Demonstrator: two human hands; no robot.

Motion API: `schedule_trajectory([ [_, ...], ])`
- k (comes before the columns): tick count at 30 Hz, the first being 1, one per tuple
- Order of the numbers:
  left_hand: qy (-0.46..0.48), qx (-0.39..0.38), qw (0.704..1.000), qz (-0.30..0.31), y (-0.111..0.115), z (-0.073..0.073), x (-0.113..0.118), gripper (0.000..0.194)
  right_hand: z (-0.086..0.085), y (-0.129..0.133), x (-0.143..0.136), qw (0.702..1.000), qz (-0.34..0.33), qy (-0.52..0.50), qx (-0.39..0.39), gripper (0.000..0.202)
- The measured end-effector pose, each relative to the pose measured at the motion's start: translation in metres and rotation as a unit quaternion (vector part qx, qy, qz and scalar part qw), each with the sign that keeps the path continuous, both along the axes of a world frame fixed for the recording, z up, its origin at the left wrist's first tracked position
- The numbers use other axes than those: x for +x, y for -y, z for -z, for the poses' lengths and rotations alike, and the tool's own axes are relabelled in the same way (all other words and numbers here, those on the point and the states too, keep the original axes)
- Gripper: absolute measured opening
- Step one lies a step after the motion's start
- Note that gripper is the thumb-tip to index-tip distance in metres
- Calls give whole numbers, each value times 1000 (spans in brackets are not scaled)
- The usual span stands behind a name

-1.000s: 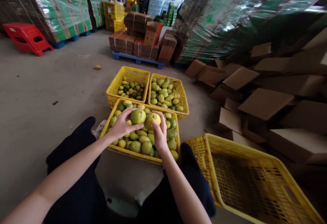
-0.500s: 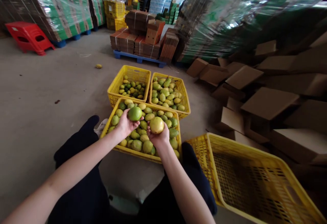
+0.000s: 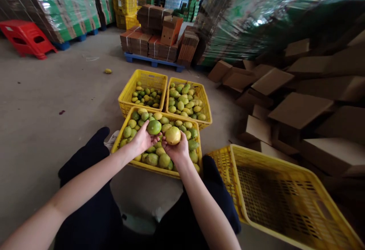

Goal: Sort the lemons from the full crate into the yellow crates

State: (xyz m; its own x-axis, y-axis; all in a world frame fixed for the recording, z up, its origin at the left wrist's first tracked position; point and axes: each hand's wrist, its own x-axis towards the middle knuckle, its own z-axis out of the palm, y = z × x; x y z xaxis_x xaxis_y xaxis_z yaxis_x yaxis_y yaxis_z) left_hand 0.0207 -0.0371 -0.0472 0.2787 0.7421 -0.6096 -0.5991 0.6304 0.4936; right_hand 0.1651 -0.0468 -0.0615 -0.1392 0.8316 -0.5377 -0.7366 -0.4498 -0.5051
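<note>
Hands (image 3: 177,151) cup 2 smooth, rd. fruits (image 3: 173,135), 1 ea.

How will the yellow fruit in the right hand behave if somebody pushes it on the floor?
The yellow fruit would probably roll, since it looks nearly round. It is likely firm, because no dent shows while the right hand cups it. Its smooth-looking skin may slip.
</note>
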Motion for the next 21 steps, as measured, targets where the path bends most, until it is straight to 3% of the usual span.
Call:
schedule_trajectory([
  [3,-104,146,983,-48,3,0,1,35,-7,0,0,1000,1,4,11,34],
  [6,-228,353,902,-97,5,-4,-3,57,-15,2,-3,992,40,86,80,33],
  [9,-280,444,848,-72,5,-10,-8,64,-19,5,-4,946,98,229,206,49],
  [12,-249,434,864,-56,3,-14,-12,64,-20,8,-3,893,108,323,292,52],
  [14,-202,402,892,-55,1,-15,-14,63,-20,9,-3,883,107,333,314,52],
  [17,-106,319,941,-42,-3,-13,-17,46,-22,8,-2,894,104,310,307,54],
  [21,21,169,985,-32,-5,-15,-21,21,-26,5,-1,942,90,221,238,43],
])
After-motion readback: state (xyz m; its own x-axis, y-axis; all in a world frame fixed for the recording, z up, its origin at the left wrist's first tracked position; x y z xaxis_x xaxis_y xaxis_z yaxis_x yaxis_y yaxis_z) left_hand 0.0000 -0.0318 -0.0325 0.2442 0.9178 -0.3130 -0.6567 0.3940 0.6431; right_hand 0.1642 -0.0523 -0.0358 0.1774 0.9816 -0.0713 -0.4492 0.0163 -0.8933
